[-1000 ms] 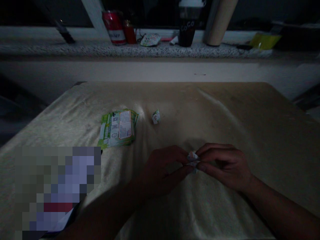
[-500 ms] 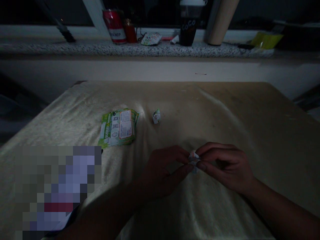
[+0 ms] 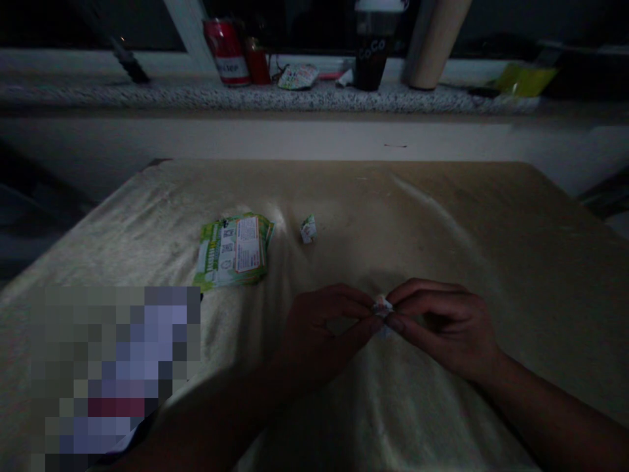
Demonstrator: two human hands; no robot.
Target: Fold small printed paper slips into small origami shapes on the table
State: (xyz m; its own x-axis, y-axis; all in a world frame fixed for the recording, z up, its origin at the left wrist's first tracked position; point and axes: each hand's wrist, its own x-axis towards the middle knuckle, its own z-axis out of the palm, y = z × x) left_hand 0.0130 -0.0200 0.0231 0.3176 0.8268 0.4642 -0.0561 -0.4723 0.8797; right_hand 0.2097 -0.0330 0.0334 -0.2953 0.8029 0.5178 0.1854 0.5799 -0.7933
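Note:
My left hand (image 3: 329, 331) and my right hand (image 3: 445, 324) meet over the near part of the table, fingertips pinched from both sides on a small folded piece of printed paper (image 3: 382, 306). Most of the paper hides behind the fingers; its whitish, orange-marked top shows between them. Farther back stands another small folded paper piece (image 3: 308, 229), white and green. To its left lies a stack of green and white printed leaflets (image 3: 233, 252), with codes and text on the top one.
A cream cloth covers the table (image 3: 442, 223). A pixelated area (image 3: 132, 367) fills the near left. On the stone sill (image 3: 171, 98) behind stand a red can (image 3: 227, 52), a dark cup (image 3: 371, 56), a tan cylinder (image 3: 437, 46) and a crumpled paper (image 3: 298, 77).
My fingertips have drawn slightly closer together on the paper, and less of it shows. The other things have stayed in place.

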